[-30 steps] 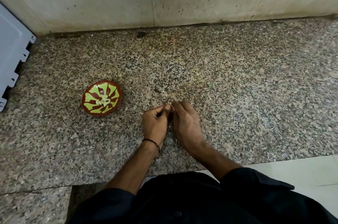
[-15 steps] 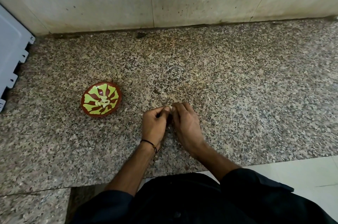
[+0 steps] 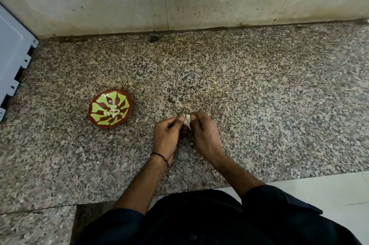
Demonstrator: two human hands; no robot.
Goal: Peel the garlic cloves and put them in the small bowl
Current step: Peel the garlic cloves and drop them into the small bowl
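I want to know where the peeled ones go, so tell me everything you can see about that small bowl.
The small bowl is round and shallow, reddish-brown with a yellow-green petal pattern inside, and glossy like glazed ceramic. It stands upright on the speckled granite counter, to the left of the left hand and right hand, touching neither. A few pale peeled garlic cloves lie at its centre.
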